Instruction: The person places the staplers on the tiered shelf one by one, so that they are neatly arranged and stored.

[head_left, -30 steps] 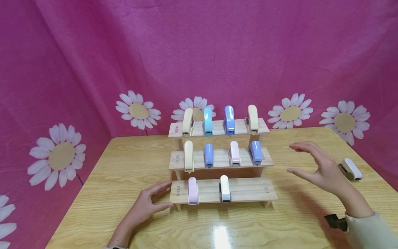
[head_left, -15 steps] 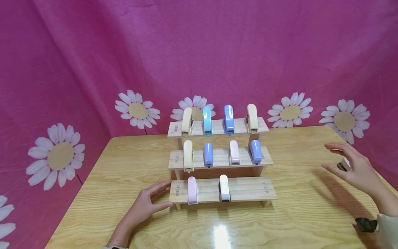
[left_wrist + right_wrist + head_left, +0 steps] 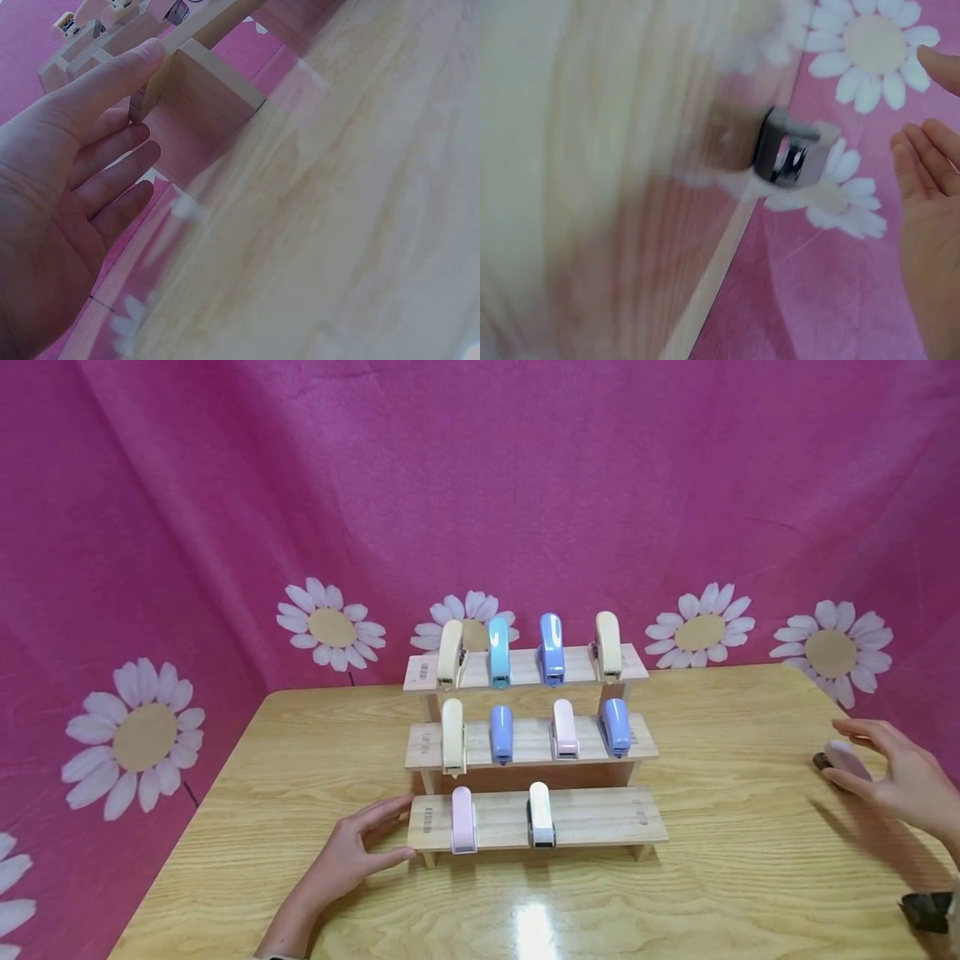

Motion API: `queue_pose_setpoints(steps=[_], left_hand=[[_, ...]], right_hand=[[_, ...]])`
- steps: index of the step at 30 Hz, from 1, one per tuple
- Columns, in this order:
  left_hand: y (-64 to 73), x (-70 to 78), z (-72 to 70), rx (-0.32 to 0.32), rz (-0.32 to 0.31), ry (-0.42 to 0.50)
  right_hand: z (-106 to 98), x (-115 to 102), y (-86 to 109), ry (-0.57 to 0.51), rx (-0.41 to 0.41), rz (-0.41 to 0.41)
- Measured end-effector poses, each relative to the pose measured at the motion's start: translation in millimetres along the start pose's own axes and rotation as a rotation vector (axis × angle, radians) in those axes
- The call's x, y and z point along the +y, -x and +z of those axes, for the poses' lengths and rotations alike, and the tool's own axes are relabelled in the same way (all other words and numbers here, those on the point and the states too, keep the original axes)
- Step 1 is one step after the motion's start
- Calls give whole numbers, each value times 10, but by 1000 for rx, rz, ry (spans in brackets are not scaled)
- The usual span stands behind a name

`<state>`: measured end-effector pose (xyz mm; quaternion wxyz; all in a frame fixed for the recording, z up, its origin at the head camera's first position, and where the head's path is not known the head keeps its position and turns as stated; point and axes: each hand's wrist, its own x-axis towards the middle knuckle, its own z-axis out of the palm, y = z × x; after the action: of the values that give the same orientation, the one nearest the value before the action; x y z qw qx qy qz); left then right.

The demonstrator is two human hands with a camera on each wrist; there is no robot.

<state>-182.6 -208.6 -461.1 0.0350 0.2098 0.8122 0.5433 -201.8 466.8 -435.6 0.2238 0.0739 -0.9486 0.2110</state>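
Note:
A three-tier wooden display stand (image 3: 607, 817) holds several small staplers in cream, blue, pink and white. My left hand (image 3: 348, 852) grips the left end of its lowest shelf, the thumb at the front corner and the fingers at the back corner. In the left wrist view, my left hand's thumb (image 3: 124, 71) lies against the shelf board (image 3: 217, 22). At the table's right side lies a single white-topped stapler (image 3: 846, 760) with a dark base. My right hand (image 3: 903, 781) hovers at it, thumb and fingers apart. The right wrist view shows this stapler (image 3: 787, 154) apart from the fingers.
On the lowest shelf sit a pink stapler (image 3: 464, 820) and a white stapler (image 3: 541, 814). Several more staplers line the two upper shelves. A pink cloth (image 3: 480, 485) with daisies hangs behind the wooden table (image 3: 315, 752).
My right hand has moved right, from beside the stand to the lone stapler, and lowered over it. The left hand has stayed at the stand's left end.

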Motion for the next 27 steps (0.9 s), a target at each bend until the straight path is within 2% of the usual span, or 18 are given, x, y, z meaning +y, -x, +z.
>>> queue_pose_setpoints(steps=[3,9,18,23,27], left_hand=[[3,3,1,1,-5,2],[-2,11,5,0,-13,-4],[-11,11,0,8,-20,-44],[-11,4,4,12,-15,-39],[-11,4,6,16,-5,-38]], right_hand=[[-1,95,3,77,-48,-3],[-7,283,-14,192,-66,-67],[22,426,-58,254,-188,-99],[30,449,-58,278,-203,-117],[28,464,-59,253,-204,-104]])
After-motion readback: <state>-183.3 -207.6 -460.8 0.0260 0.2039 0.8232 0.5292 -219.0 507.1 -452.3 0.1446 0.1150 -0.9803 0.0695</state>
